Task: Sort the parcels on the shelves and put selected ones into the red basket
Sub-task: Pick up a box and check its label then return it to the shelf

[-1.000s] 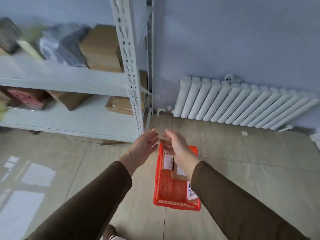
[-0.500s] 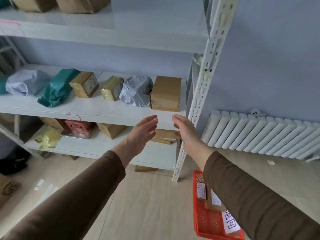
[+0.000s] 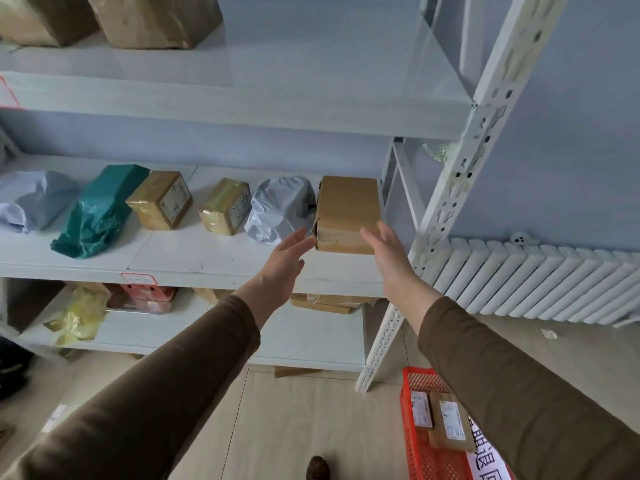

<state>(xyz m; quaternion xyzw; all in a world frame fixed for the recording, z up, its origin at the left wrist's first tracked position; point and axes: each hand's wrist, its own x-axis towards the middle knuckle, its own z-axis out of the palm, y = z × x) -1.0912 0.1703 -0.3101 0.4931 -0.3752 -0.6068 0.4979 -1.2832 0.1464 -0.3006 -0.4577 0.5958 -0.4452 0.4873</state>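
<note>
Head view looks down my two brown sleeves at a white shelf rack (image 3: 460, 188). My left hand (image 3: 282, 259) and right hand (image 3: 388, 252) are both raised to the middle shelf (image 3: 194, 258), fingers straight and relaxed, palms turned toward each other, holding nothing. Between them sits a brown box (image 3: 346, 213) at the right end of that shelf, near its front edge. My left fingertips (image 3: 300, 234) are at the box's near left corner and my right fingertips (image 3: 372, 233) at its near right corner; whether either one actually touches the cardboard I cannot tell.

Just left of the box lies a grey bag (image 3: 278, 209), close against it. Further left along the same shelf come a small taped box (image 3: 225, 206), a second taped box (image 3: 161, 199), a green bag (image 3: 98, 211) lying slanted toward the front edge, and a pale bag (image 3: 33, 199) at the left end. On the top shelf, at its left end, stand two large brown parcels (image 3: 152, 19). On the bottom shelf I see a yellow bag (image 3: 78, 315), a red-pink parcel (image 3: 145, 297) and flat cardboard pieces (image 3: 325, 303).

On the floor by the rack's right front post stands the red basket (image 3: 420, 441), partly behind my right sleeve, with flat labelled parcels (image 3: 446, 419) inside. A white radiator (image 3: 540, 282) runs along the wall to the right.
</note>
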